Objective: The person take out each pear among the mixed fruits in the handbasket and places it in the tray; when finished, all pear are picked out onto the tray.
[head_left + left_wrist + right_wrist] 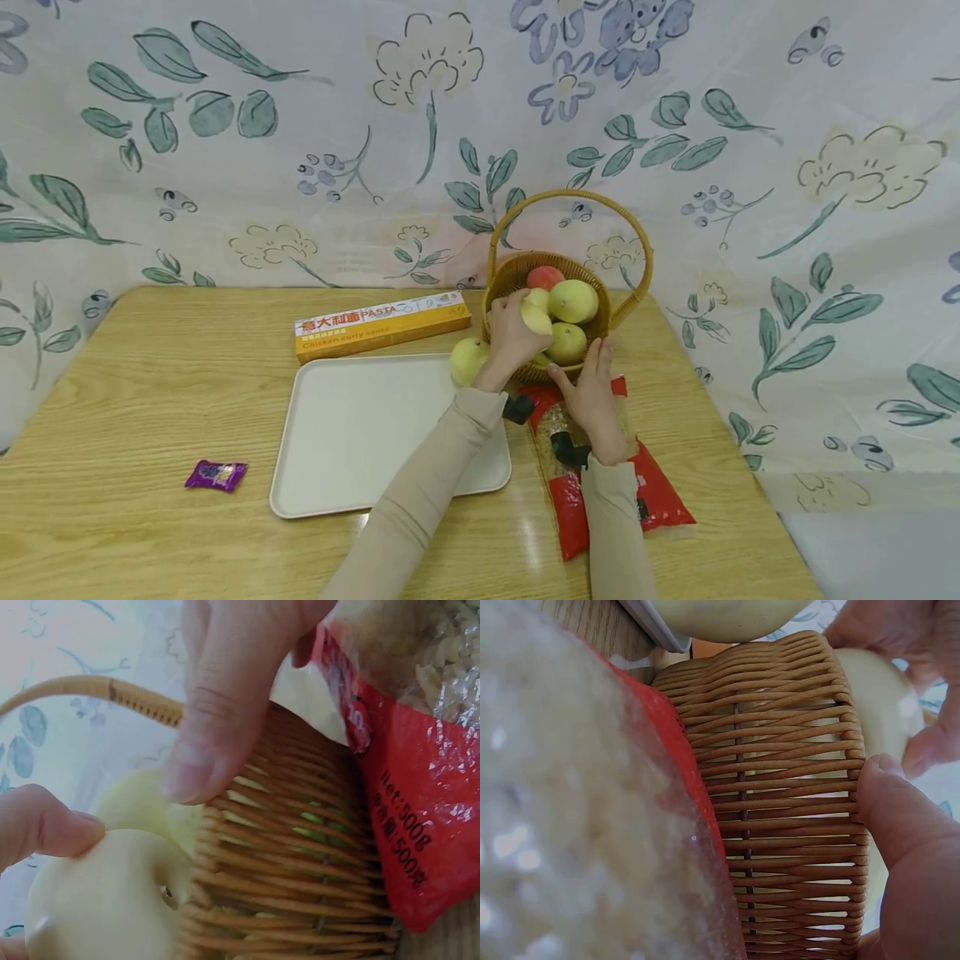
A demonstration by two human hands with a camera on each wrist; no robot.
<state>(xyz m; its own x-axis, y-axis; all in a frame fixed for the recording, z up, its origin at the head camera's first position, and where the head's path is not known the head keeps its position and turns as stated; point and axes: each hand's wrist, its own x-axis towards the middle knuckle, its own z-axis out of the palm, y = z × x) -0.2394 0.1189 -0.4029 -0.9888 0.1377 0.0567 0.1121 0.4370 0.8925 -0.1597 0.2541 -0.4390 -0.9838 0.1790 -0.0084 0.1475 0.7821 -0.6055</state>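
Right of centre in the head view, the left hand point(516, 335) is holding a pale green fruit point(536, 318) between thumb and fingers at the left of the mouth of the wicker basket point(787, 787); the roundish fruit is showing no clear long axis. The right hand point(596, 404), farther from it at lower right, is resting spread on the front rim.

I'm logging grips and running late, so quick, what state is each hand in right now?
Left hand: closed, holding a pale fruit.
Right hand: open, touching the rim of the basket.
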